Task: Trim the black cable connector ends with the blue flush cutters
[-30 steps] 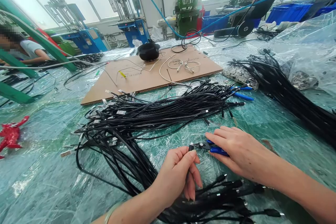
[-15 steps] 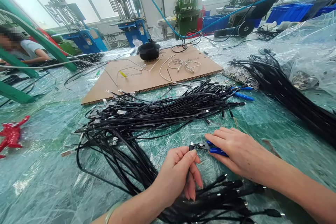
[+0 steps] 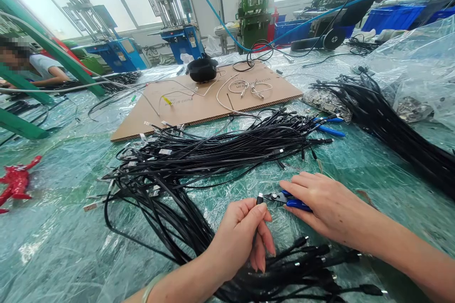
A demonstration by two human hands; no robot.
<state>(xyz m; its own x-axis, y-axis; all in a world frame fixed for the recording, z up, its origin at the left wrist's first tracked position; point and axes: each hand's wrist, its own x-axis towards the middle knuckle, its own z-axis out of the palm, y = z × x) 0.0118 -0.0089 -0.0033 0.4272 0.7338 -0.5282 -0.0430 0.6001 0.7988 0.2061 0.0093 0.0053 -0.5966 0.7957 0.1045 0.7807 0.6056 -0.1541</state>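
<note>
My left hand (image 3: 243,232) pinches a black cable connector (image 3: 260,198) between thumb and index finger, its metal tip pointing up. Blue-handled cutters (image 3: 296,204) are gripped in my right hand (image 3: 316,201), and their jaws point left, close beside the connector's tip. Whether the jaws touch it I cannot tell. Below my hands lies a bunch of black cable ends (image 3: 302,265) with small metal tips. A large bundle of black cables (image 3: 213,151) stretches across the table beyond, curving down at the left toward my left wrist.
A cardboard sheet (image 3: 142,116) bears white cables and a black round object (image 3: 202,70). Another black cable bundle (image 3: 398,128) and plastic bags (image 3: 415,66) lie right. Blue-handled pliers (image 3: 330,129) rest behind the main bundle. A red figure (image 3: 17,181) is left; a person (image 3: 46,68) sits far left.
My right hand has shifted slightly right with the cutters, and the jaws are a little farther from the connector. My left hand has hardly moved.
</note>
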